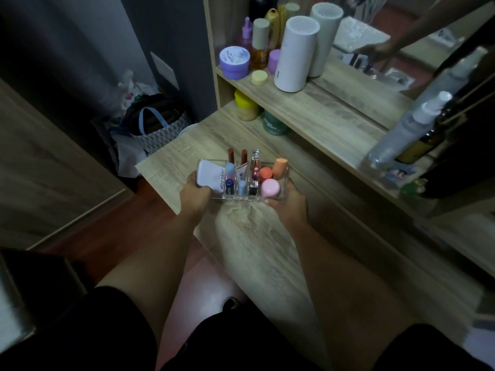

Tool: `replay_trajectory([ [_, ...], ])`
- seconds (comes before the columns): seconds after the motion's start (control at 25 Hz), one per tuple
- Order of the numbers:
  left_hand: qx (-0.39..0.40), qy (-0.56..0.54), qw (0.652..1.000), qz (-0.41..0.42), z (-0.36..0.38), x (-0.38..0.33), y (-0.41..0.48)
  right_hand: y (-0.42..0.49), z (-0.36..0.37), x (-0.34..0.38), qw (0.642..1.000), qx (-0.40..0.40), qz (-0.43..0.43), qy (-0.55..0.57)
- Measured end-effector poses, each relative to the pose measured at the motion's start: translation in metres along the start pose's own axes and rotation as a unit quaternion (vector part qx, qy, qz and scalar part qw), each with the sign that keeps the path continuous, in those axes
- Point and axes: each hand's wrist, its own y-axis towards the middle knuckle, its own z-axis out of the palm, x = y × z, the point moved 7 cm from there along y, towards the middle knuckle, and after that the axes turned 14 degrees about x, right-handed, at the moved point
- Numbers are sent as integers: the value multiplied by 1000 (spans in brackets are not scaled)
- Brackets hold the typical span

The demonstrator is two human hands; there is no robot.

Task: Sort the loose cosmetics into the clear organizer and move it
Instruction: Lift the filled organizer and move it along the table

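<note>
The clear organizer [286, 174] sits near the left end of the wooden dressing table [249, 231], gripped at both ends. My left hand [194, 194] holds its left side and my right hand [288, 203] holds its right front corner. Inside stand a white tube [211, 175], two red lipsticks [231, 155], small blue sticks [242, 187], a pink jar [270, 187], an orange jar [266, 173] and a peach sponge [280, 167]. No loose cosmetics lie on the tabletop around it.
A shelf [318, 103] behind carries a purple jar [234, 62], bottles and a white cylinder [296, 53]; a yellow-lidded jar [245, 105] and a green one [274, 125] stand below. A mirror [375, 76] and spray bottles [409, 129] are at right. Bags [158, 124] lie on the floor left.
</note>
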Motion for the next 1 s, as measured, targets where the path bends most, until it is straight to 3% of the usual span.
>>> replay_trajectory([
  [0.36,65,30,997,24,67,-18,-46,-84,-45,-50,994,-102,22,33],
  [0.64,168,56,983,40,153,-29,-86,-156,-85,-113,973,-190,53,118],
  [1.0,282,101,952,64,252,-36,-110,-206,-124,-183,966,-210,136,58],
])
